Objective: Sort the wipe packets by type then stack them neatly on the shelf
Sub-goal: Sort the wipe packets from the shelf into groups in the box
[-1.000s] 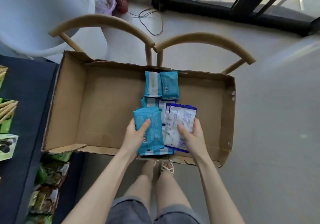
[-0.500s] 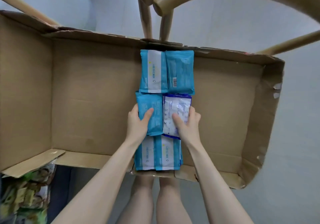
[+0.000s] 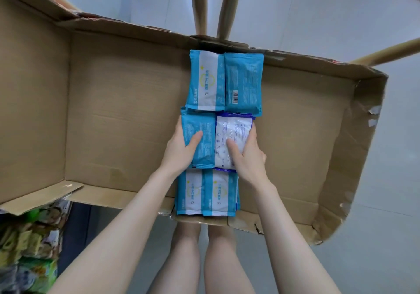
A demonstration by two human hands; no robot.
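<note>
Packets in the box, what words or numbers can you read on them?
"50": white packet, faint, the rest too small.
Barcode on the far right blue packet: digits too small.
Characters on the far left blue packet and the near packets: too blurred.
Print on the middle blue packet: too small.

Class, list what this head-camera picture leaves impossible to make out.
1. Head view: anything beneath the teal packet and white packet, covered by them, the left hand and the right hand.
2. Head view: packet print, too small and blurred.
3. Head view: green packs lower left, motion-blurred and cut by the edge.
</note>
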